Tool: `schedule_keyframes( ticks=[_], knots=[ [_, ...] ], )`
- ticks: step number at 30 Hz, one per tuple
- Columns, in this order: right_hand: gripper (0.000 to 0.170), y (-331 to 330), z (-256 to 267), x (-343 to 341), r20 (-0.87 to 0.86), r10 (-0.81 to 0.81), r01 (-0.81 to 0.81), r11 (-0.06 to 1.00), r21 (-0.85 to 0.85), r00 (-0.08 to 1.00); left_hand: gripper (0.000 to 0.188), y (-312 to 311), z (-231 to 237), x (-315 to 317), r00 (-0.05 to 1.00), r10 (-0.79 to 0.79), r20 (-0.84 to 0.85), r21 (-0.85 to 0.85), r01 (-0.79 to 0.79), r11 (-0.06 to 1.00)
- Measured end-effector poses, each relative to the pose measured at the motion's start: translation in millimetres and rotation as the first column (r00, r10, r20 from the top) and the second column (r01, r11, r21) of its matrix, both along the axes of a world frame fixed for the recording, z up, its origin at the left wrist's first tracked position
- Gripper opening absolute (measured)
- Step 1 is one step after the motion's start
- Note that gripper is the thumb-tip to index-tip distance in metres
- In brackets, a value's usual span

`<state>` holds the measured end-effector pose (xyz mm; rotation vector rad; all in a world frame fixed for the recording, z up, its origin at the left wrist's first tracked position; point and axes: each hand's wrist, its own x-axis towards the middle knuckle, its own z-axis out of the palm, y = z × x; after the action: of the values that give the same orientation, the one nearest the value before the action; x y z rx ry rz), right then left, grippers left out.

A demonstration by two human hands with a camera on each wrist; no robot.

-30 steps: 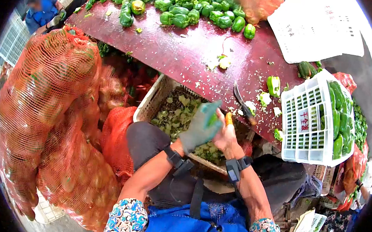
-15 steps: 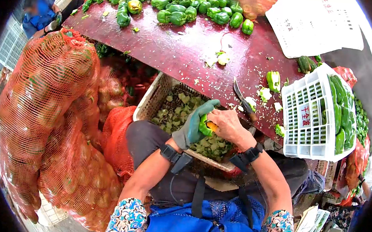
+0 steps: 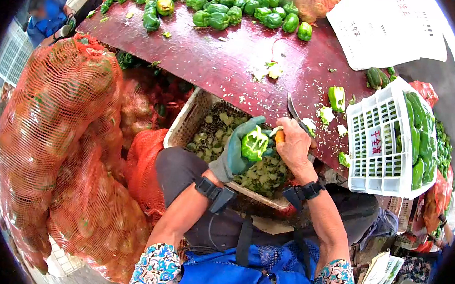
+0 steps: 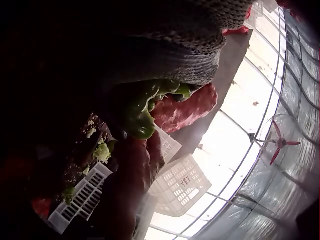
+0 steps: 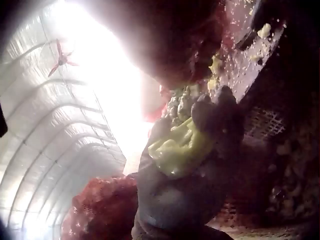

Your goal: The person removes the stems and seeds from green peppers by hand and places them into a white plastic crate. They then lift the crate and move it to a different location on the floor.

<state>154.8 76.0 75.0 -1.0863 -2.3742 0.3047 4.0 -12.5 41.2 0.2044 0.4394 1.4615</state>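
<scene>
A worker's gloved left hand point(image 3: 232, 155) cups a cut green pepper point(image 3: 253, 145), its open end showing pale ribs, above a crate point(image 3: 186, 119) of trimmings at the edge of a red counter point(image 3: 217, 62). The bare right hand point(image 3: 295, 147), one digit wrapped in orange, pinches a pale seed core point(image 5: 181, 105) just beside the pepper. A curved knife point(image 3: 294, 111) lies on the counter near that hand. Whole peppers point(image 3: 226, 5) crowd the far side; a white basket point(image 3: 374, 152) of peppers stands at right, bulging mesh sacks point(image 3: 54, 130) at left.
</scene>
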Motion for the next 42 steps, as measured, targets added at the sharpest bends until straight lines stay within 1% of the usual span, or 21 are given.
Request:
schedule_keyframes(
  ticks=[2, 3, 4, 7, 8, 10, 13, 14, 16, 17, 18, 20, 22, 23, 25, 26, 27, 33, 35, 38, 42],
  knots=[
    [0.020, -6.9, 12.8, -3.0, 0.029, 0.083, -0.083, 0.997, -0.008, 0.996, 0.043, 1.2, 2.5, 3.7, 0.999, 0.040, -0.013, -0.002, -0.040, 0.999],
    [0.022, -9.7, 14.7, -4.7, -0.022, 0.193, -0.194, 0.981, -0.002, 0.981, 0.042, 4.6, -15.2, 6.2, 0.951, 0.132, -0.281, 0.070, -0.117, 0.991],
    [0.024, -13.7, 14.5, -6.2, 0.060, 0.239, -0.235, 0.970, -0.060, 0.969, 0.042, 10.3, -46.7, 8.2, 0.822, 0.229, -0.521, 0.160, -0.170, 0.973],
    [0.021, -12.5, -3.7, -13.3, 0.097, 0.309, -0.316, 0.946, 0.067, 0.946, 0.040, 6.1, -46.6, 13.1, 0.541, 0.389, -0.745, 0.360, -0.165, 0.918],
    [0.020, -10.7, -8.7, -14.0, 0.124, 0.328, -0.339, 0.937, 0.081, 0.936, 0.039, 6.1, -46.1, 12.4, 0.698, 0.284, -0.658, 0.238, -0.166, 0.957],
    [0.019, -9.0, -18.3, -13.3, 0.181, 0.362, -0.384, 0.918, 0.101, 0.914, 0.038, 6.1, -58.1, 13.6, 0.748, 0.242, -0.618, 0.175, -0.169, 0.970],
    [0.015, -8.2, -24.3, -14.1, 0.066, 0.336, -0.340, 0.937, 0.079, 0.940, 0.040, 6.3, -51.7, 16.7, 0.841, 0.209, -0.499, 0.114, -0.176, 0.978],
    [0.011, -7.9, -25.4, -16.8, -0.149, 0.312, -0.304, 0.950, 0.075, 0.938, 0.041, 6.4, -45.9, 18.5, 0.898, 0.186, -0.398, 0.077, -0.169, 0.983],
    [0.006, -3.3, -19.0, -17.2, -0.310, 0.039, -0.086, 0.987, -0.139, 0.950, 0.044, 2.0, -6.4, 14.6, 0.995, 0.087, 0.041, -0.055, -0.084, 0.995],
    [0.008, 0.3, -13.3, -14.9, -0.397, -0.073, -0.023, 0.972, -0.232, 0.915, 0.046, 1.5, -2.7, 10.7, 0.995, 0.080, 0.060, -0.037, -0.078, 0.996],
    [0.012, 2.4, -14.4, -10.9, -0.417, -0.144, 0.029, 0.962, -0.270, 0.897, 0.047, 0.7, 0.0, 6.6, 0.994, 0.073, 0.077, -0.020, -0.071, 0.997],
    [0.015, 3.6, -15.0, 3.6, -0.185, -0.106, 0.071, 0.980, -0.187, 0.977, 0.052, 3.1, 1.8, 4.9, 0.987, 0.107, 0.120, 0.004, -0.109, 0.994],
    [0.020, 3.9, -40.0, 12.5, -0.179, -0.047, 0.038, 0.998, -0.053, 0.983, 0.053, 4.0, 6.7, 7.8, 0.986, 0.146, 0.077, 0.047, -0.150, 0.988],
    [0.023, 0.6, -46.9, 16.0, -0.332, -0.053, -0.045, 0.959, -0.280, 0.942, 0.054, 3.3, 8.7, 9.6, 0.984, 0.169, 0.057, 0.069, -0.172, 0.983],
    [0.026, -19.5, -44.7, 16.9, -0.492, -0.161, -0.240, 0.718, -0.653, 0.856, 0.057, 1.6, 8.5, 12.0, 0.947, 0.241, -0.212, 0.141, -0.215, 0.967],
    [0.029, -26.3, -49.2, 12.1, -0.475, -0.302, -0.266, 0.534, -0.802, 0.827, 0.058, 0.5, 7.3, 12.0, 0.885, 0.286, -0.369, 0.199, -0.225, 0.954],
    [0.028, -34.4, -45.8, 7.4, -0.479, -0.355, -0.268, 0.503, -0.822, 0.803, 0.058, -1.0, 7.4, 12.0, 0.794, 0.329, -0.512, 0.258, -0.223, 0.940],
    [0.030, -49.3, -14.3, -5.7, -0.392, -0.328, -0.093, 0.654, -0.751, 0.859, 0.061, -3.2, 8.5, 16.5, 0.746, 0.347, -0.569, 0.242, -0.251, 0.937],
    [0.041, -44.0, -21.2, -2.8, -0.365, -0.190, -0.063, 0.812, -0.581, 0.911, 0.061, -2.9, 6.2, 18.2, 0.742, 0.337, -0.580, 0.219, -0.257, 0.941],
    [0.042, -32.9, -4.0, -0.6, -0.121, 0.037, -0.075, 0.943, -0.324, 0.992, 0.060, 1.0, -14.1, 18.8, 0.729, 0.311, -0.610, 0.209, -0.231, 0.950],
    [0.039, -19.3, 0.1, 0.0, 0.157, 0.114, -0.073, 0.966, -0.246, 0.981, 0.059, 3.2, -27.1, 20.5, 0.701, 0.294, -0.650, 0.204, -0.211, 0.956]
  ],
)
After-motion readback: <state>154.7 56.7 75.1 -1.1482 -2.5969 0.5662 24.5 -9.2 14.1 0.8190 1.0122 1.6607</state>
